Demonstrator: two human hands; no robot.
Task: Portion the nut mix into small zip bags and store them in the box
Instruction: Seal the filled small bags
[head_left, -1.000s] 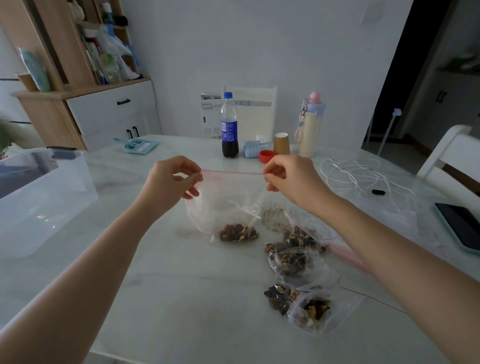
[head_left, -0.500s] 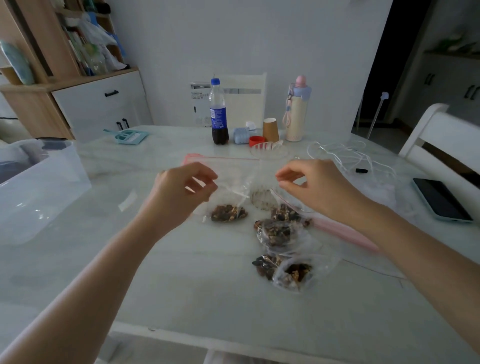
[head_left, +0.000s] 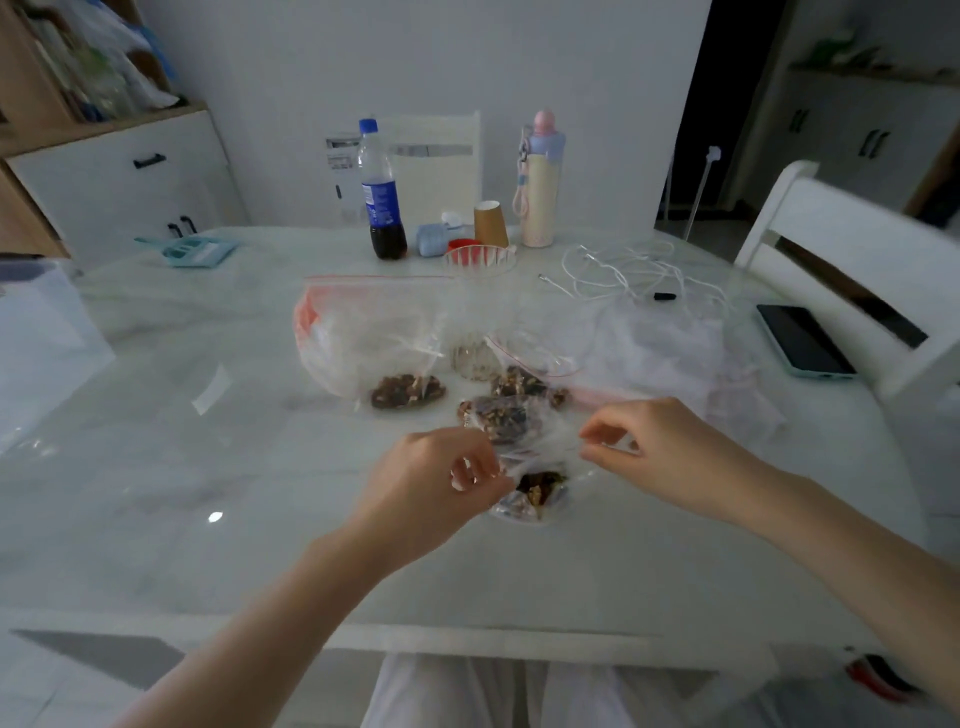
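Nut mix sits in a small zip bag (head_left: 535, 488) at the near middle of the table (head_left: 156, 493), and both hands are on that bag. The left hand (head_left: 431, 493) has its fingers curled and pinches the bag's left edge between thumb and fingertips, hiding that side of the plastic. The right hand (head_left: 660, 452) pinches the right edge with bent thumb and forefinger, the other fingers loosely curled; the clear film between the hands is blurred and its seal is hard to make out. Just beyond lie two more filled small bags (head_left: 511, 410), overlapping so their outlines run together. Farther back and left lies a large zip bag (head_left: 363, 343) with a red seal strip and a little nut mix (head_left: 408, 391) in its near corner. A clear box (head_left: 41, 332) is cut off at the left edge. At the far side stand a cola bottle (head_left: 382, 197) whose blue label is too blurred to read, a paper cup (head_left: 490, 223), a pastel flask (head_left: 540, 182) and a tangle of white cable (head_left: 623, 270). A phone (head_left: 802, 340) lies face up at the right, near a white chair (head_left: 852, 234).
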